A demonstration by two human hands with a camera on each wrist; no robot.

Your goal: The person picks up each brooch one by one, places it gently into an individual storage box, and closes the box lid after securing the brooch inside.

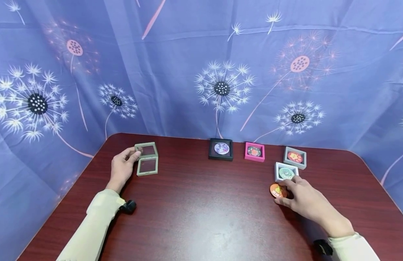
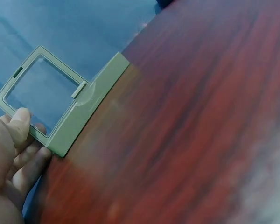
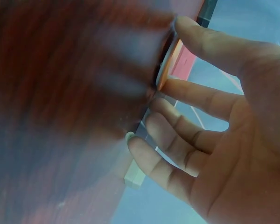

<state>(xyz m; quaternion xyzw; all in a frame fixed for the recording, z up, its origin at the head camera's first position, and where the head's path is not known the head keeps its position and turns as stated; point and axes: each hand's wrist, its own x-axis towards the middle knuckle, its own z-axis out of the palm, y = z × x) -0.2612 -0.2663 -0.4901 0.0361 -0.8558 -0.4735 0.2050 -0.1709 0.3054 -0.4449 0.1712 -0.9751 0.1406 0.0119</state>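
Note:
My left hand [image 1: 121,169] grips the near-side edge of a pale green display frame [image 1: 147,174], its thumb on the raised lid. Hinged open, the frame has two clear panes, and its lid [image 2: 65,70] stands up from the base in the left wrist view. On the right, my right hand [image 1: 307,200] pinches a round orange badge [image 1: 275,190] between thumb and index finger. That badge [image 3: 164,72] appears tilted, edge-on, in the right wrist view. Just beyond it sits a white frame [image 1: 277,174] with a green badge [image 1: 287,172] inside, close to my other fingers.
Along the far edge stand a black frame [image 1: 220,157] with a purple badge, a pink frame [image 1: 254,158] with a dark badge, and a grey frame [image 1: 304,160] with a red badge. A blue dandelion-print curtain [image 1: 182,72] surrounds the dark red table [image 1: 195,203].

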